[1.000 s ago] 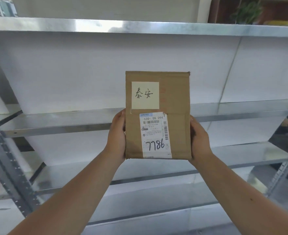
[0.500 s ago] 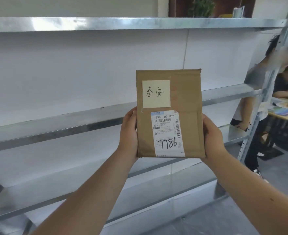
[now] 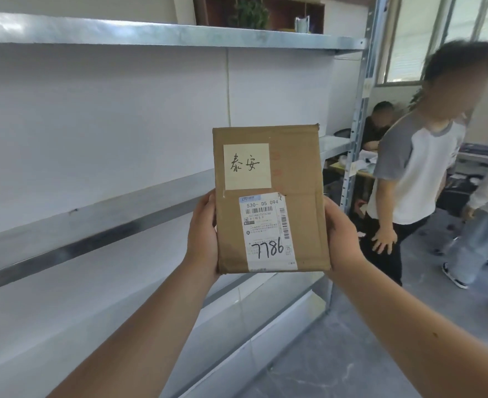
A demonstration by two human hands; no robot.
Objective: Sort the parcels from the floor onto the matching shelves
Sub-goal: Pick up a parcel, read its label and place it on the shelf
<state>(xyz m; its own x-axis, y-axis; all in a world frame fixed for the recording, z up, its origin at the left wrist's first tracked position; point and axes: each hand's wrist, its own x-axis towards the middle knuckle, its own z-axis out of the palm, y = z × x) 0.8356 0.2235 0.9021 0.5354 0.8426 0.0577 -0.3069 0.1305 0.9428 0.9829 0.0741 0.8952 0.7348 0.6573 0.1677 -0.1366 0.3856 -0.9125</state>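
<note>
You hold the parcel (image 3: 270,199) upright in front of you, face toward you; your left hand (image 3: 204,235) clasps its left edge and your right hand (image 3: 342,234) clasps its right edge, both low on the parcel, thumbs along the sides and the fingers hidden behind the cardboard, so you cannot see how far they curl; the parcel rests on nothing but your two hands.

On the parcel's upper left sits a pale yellow note (image 3: 247,166) with two handwritten characters; just below that note is a white shipping label (image 3: 268,232) with barcodes, the print "530- D5 094" and a handwritten "7786"; faint red print runs down the cardboard right of the note.

Behind the parcel stands the rack (image 3: 162,34) of metal shelves backed with white panels; one shelf (image 3: 93,222) passes behind the parcel at about the height of your left hand, another runs well above the parcel, and lower ones show below it; the rack's perforated upright (image 3: 357,133) rises just right of the parcel.

Right of the parcel, past the upright, a person in a white shirt with grey sleeves (image 3: 415,168) stands on the grey floor (image 3: 352,354); another person (image 3: 378,129) sits farther back at a cluttered table (image 3: 360,169); a third person's jeans and shoes (image 3: 472,251) show at the far right.
</note>
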